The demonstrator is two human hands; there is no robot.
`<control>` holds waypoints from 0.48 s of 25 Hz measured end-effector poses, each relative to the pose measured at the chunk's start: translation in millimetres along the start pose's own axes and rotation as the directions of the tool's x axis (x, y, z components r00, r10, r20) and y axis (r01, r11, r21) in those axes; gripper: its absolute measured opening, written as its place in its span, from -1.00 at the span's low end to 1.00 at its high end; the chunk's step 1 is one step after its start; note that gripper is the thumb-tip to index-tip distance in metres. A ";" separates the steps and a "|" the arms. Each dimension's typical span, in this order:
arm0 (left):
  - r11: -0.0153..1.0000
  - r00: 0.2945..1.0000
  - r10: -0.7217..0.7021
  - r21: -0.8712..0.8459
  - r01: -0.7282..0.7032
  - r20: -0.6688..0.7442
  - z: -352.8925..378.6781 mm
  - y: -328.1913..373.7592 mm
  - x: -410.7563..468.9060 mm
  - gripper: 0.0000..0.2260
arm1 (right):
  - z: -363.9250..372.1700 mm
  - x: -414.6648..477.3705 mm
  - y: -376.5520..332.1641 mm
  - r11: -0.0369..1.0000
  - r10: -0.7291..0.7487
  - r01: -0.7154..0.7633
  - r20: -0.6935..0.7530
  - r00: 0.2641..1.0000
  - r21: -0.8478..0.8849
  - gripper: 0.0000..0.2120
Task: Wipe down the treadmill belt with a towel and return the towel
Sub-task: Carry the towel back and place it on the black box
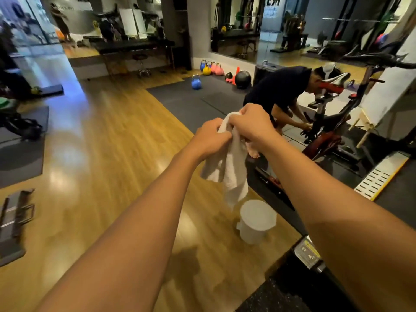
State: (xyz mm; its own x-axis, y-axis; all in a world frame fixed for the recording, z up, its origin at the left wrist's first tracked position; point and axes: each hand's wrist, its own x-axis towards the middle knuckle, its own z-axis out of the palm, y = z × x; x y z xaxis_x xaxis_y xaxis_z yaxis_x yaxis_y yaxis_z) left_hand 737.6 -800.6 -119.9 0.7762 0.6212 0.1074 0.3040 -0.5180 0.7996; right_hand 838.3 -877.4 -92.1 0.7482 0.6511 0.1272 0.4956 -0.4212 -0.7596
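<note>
Both my arms reach out in front of me at chest height. A white towel (229, 167) hangs crumpled between my hands, its lower end dangling above a white bucket (256, 221) on the wooden floor. My left hand (211, 138) grips the towel's upper left part. My right hand (249, 124) closes over its top, touching the left hand. A dark edge of the treadmill (308, 255) with a warning sticker shows at the lower right; its belt is mostly out of view.
A person in dark clothes (281, 91) bends over a red spin bike (326, 136) at the right. Kettlebells (210, 68) and a black ball (242, 79) line the far wall on black mats. Dark equipment (15, 221) lies on the floor at left.
</note>
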 end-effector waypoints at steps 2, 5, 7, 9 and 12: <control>0.991 0.998 -0.061 -0.121 0.062 0.013 -17.6 -4.6 37.2 -0.81 | 12.5 40.4 -21.9 0.981 0.080 -0.091 0.068 0.994 0.171 -0.92; 0.970 0.991 -0.119 -0.221 0.103 -0.057 -48.1 -26.1 90.6 -0.78 | 32.8 96.1 -55.2 0.934 0.102 -0.173 0.231 0.968 0.312 -0.89; 0.964 0.980 -0.124 -0.253 0.082 -0.157 -73.2 -50.8 133.0 -0.80 | 56.8 140.6 -74.3 0.925 0.047 -0.144 0.271 0.962 0.353 -0.80; 0.927 0.967 -0.125 -0.374 0.034 -0.222 -101.5 -76.6 177.3 -0.86 | 86.3 188.6 -84.9 0.928 -0.061 -0.026 0.219 0.974 0.372 -0.80; 0.845 0.960 -0.135 -0.535 -0.019 -0.247 -153.1 -108.6 247.4 -0.90 | 129.3 258.6 -97.3 0.921 -0.199 0.135 0.145 0.969 0.366 -0.76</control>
State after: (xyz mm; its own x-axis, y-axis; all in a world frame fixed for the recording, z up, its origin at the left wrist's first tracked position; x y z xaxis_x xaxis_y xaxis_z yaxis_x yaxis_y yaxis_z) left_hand 812.1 -500.6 -89.7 0.5675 0.8111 0.1413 -0.0536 -0.1348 0.9894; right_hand 926.5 -586.4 -67.8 0.5626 0.8063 0.1825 0.3960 -0.0691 -0.9156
